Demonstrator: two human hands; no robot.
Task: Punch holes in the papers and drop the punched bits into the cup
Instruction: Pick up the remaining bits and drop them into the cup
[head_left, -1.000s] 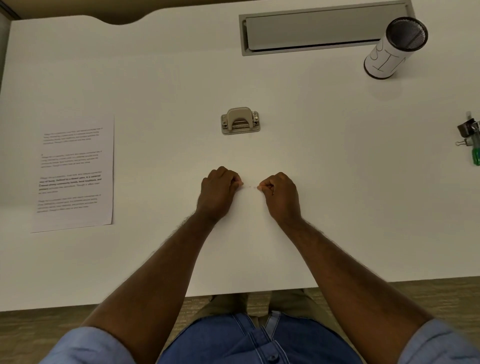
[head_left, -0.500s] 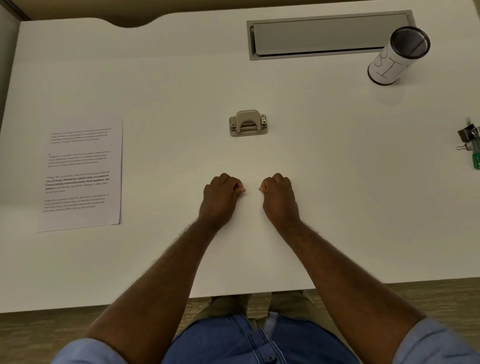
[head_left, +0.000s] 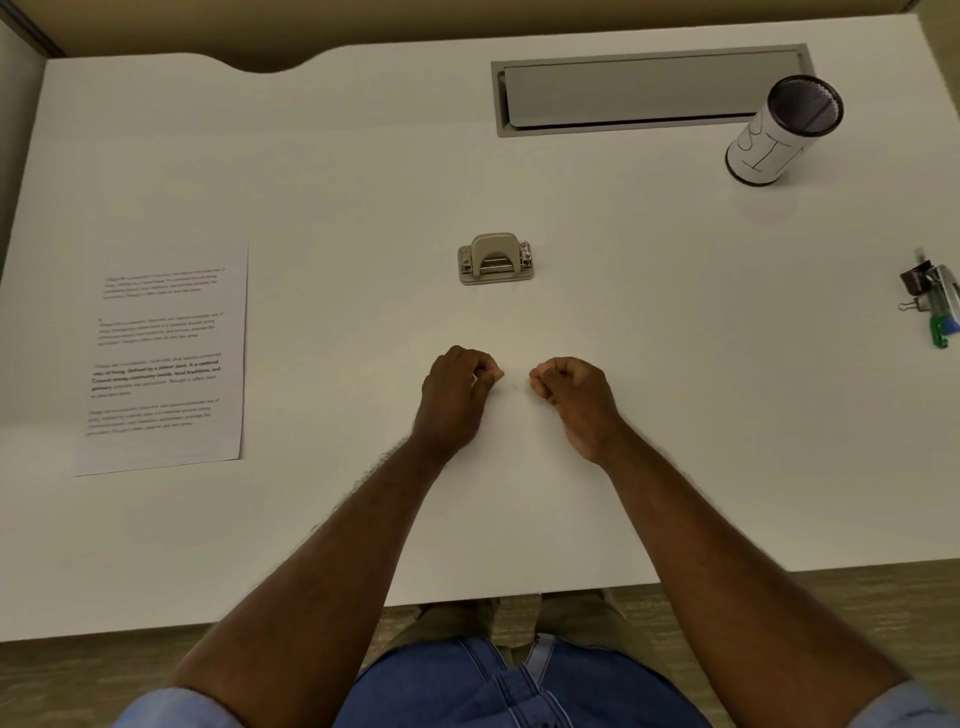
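Note:
A metal hole punch (head_left: 496, 259) sits in the middle of the white desk (head_left: 322, 171). A printed paper sheet (head_left: 163, 358) lies flat at the left. The cup (head_left: 782, 132), a black mesh cylinder wrapped in a white label, stands at the far right. My left hand (head_left: 457, 400) and my right hand (head_left: 574, 402) rest on the desk in front of the punch. Both are curled, with fingertips pinched and facing each other a small gap apart. Faint tiny specks (head_left: 514, 387) lie on the desk between them. I cannot see whether either pinch holds anything.
A grey cable-tray lid (head_left: 649, 93) is set into the desk at the back. Binder clips and a green stapler-like item (head_left: 932, 304) lie at the right edge. The desk's front edge runs just above my lap.
Both hands stay pinched in nearly the same spot. The right hand has turned slightly outward, and my view has shifted a little.

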